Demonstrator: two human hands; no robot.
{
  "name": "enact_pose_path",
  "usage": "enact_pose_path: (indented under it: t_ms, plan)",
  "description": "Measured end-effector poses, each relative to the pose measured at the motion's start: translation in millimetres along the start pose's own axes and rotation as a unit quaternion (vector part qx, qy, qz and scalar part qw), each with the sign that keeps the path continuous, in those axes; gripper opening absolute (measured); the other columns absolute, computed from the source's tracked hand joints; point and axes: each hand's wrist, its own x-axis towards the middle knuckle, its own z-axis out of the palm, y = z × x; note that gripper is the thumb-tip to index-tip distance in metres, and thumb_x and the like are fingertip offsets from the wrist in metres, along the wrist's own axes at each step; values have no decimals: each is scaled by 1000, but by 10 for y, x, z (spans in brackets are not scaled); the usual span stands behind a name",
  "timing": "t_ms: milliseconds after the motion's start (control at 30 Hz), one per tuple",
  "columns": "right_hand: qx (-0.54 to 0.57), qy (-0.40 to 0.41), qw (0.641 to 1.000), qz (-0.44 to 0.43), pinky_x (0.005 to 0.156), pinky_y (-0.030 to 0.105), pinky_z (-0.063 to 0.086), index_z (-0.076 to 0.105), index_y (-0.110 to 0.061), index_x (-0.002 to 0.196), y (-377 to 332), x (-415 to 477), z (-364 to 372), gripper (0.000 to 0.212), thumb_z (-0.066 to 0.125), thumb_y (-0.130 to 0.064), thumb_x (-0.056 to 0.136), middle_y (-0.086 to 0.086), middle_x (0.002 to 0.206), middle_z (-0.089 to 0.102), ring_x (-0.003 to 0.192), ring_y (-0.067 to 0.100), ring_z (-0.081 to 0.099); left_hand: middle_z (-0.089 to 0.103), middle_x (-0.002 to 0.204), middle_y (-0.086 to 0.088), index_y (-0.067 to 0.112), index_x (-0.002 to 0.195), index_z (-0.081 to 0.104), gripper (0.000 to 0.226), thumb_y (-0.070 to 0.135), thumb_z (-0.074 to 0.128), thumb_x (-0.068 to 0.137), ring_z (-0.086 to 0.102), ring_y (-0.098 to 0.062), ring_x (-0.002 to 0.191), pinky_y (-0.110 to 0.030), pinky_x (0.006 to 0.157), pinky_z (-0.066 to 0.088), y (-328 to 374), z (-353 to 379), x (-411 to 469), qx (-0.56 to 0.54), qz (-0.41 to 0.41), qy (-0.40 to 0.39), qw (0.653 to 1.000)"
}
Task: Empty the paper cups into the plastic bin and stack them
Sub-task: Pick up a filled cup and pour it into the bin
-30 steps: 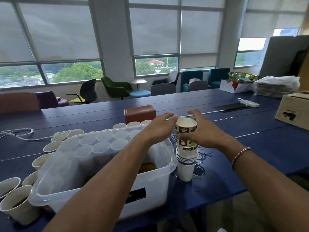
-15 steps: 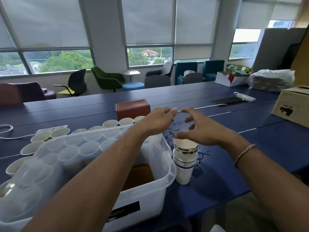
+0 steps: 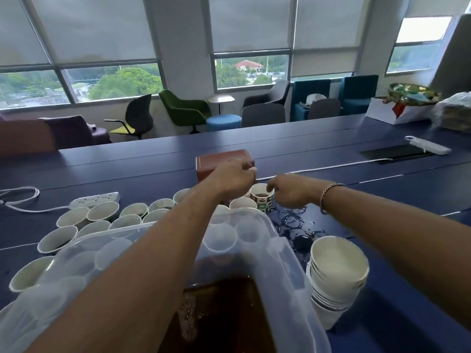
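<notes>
Right hand [image 3: 288, 193]: fingers curled at rim of patterned paper cup [image 3: 262, 200], just beyond plastic bin [image 3: 288, 276]; grip unconfirmed. Left hand [image 3: 235, 177] curled, contents unclear. Lift level, tip over bin, then nest on cup stack [image 3: 336, 273] right of bin.

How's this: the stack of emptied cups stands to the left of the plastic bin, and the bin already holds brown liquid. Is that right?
Not quite. The head view shows the stack of emptied cups standing to the right of the plastic bin, not to its left. The rest holds: the bin already holds brown liquid.
</notes>
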Motion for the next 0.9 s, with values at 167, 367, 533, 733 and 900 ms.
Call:
enact_pose_path:
  t_ms: [167, 367, 533, 733, 900]
  plan:
    - [-19, -47, 999, 1, 94, 39, 49, 56, -9, 125, 216, 518, 228, 37, 48, -13, 89, 11, 126, 59, 106, 27, 56, 62, 131, -7, 12, 128, 64, 35, 27, 45, 103, 57, -20, 109, -26, 90, 41, -145, -3, 332, 33, -16, -32, 999]
    - [-10, -72, 997, -7, 81, 30, 42, 54, -10, 122, 345, 746, 431, 36, 45, -9, 88, 12, 118, 59, 95, 23, 53, 60, 134, -3, 15, 130, 61, 36, 31, 46, 102, 57, -20, 115, -28, 95, 42, -181, 146, 490, 44, -20, -52, 997]
    - [-34, -53, 998, 1, 70, 30, 46, 63, -8, 105, 360, 677, 399, 24, 48, -12, 87, 9, 100, 62, 87, 23, 58, 60, 134, -3, 15, 132, 59, 35, 28, 46, 102, 57, -21, 114, -30, 95, 45, -197, 145, 413, 53, -25, -59, 997]
    - [-100, 7, 995, -1, 73, 35, 56, 68, -6, 100, 315, 282, -61, 26, 49, -18, 87, 10, 97, 68, 80, 24, 62, 58, 135, -7, 12, 131, 59, 35, 15, 45, 99, 57, -26, 114, -32, 95, 47, -94, 84, 234, 63, -48, -33, 996]
    - [-104, 85, 991, -15, 61, 30, 48, 68, -9, 99, 91, -156, -565, 22, 52, -20, 87, 8, 89, 66, 75, 21, 59, 65, 114, -10, 9, 115, 65, 30, 22, 42, 102, 64, -25, 88, -39, 80, 57, 136, -6, 25, 11, -54, -4, 998]
